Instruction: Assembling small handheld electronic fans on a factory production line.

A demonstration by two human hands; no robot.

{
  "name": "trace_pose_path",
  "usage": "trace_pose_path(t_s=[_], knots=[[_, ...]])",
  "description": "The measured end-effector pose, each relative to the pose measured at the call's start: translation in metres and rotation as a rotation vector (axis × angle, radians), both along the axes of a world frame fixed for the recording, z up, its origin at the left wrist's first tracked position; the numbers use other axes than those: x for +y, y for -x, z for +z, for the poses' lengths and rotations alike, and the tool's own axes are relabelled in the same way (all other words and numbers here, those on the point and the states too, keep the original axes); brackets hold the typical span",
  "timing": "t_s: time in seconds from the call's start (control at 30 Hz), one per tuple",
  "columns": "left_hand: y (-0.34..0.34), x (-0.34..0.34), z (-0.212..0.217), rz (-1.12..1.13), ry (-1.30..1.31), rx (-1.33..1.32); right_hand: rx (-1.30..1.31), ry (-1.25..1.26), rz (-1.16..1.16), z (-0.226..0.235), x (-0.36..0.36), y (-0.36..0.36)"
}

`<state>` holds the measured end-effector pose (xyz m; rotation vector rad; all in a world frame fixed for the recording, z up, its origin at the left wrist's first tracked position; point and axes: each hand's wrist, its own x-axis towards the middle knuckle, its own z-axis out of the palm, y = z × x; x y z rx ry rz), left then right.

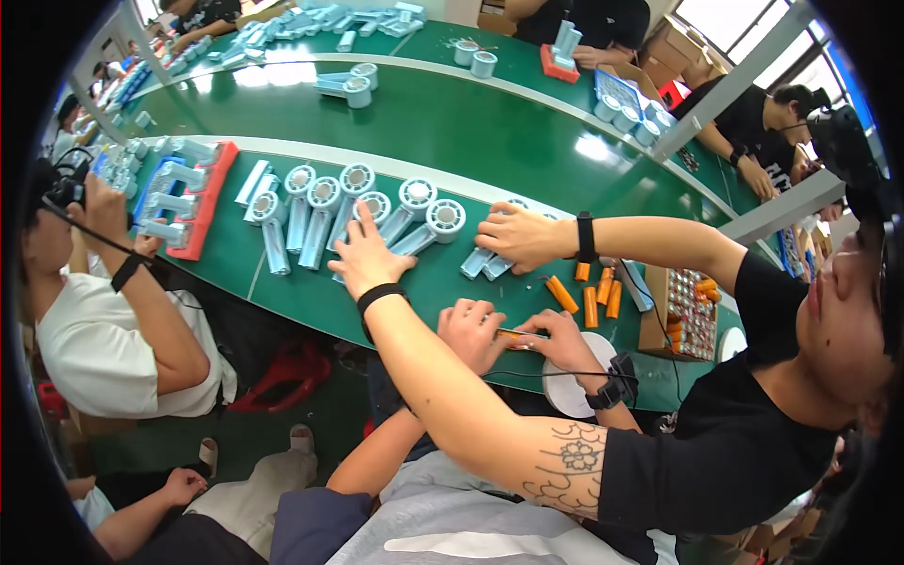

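Note:
At the near edge of the green table, my left hand (471, 334) and my right hand (562, 341) are closed around a small orange battery (515, 339). Fingers cover much of it, and a thin dark edge shows along it. A black device with a cable is strapped to my right wrist. Loose orange batteries (590, 307) lie just beyond my right hand. Across my left forearm reaches a co-worker's tattooed arm; that hand (372, 256) is over light-blue fan-shaped housings (323, 195). The co-worker's other hand (521, 235) rests on more light-blue housings (487, 264).
A cardboard box (665, 320) of upright batteries stands at the right, near a white round disc (576, 375). To the left is a red rack (209, 202) holding light-blue parts. Another person in white (122, 330) sits at the left. More housings lie across the table.

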<state>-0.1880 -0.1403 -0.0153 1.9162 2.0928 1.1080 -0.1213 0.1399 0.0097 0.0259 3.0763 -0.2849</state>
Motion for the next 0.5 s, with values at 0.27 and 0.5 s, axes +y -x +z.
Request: trace_pose_path(t_s=[0.27,0.5], knots=[[0.025,-0.035,-0.011,-0.276,0.234,0.205,0.121,-0.427,0.282,0.025,-0.093,-0.069],[0.046,-0.188,0.084,-0.030,0.133,-0.308,0.206,-0.603,-0.003,-0.003,-0.256,-0.264]])
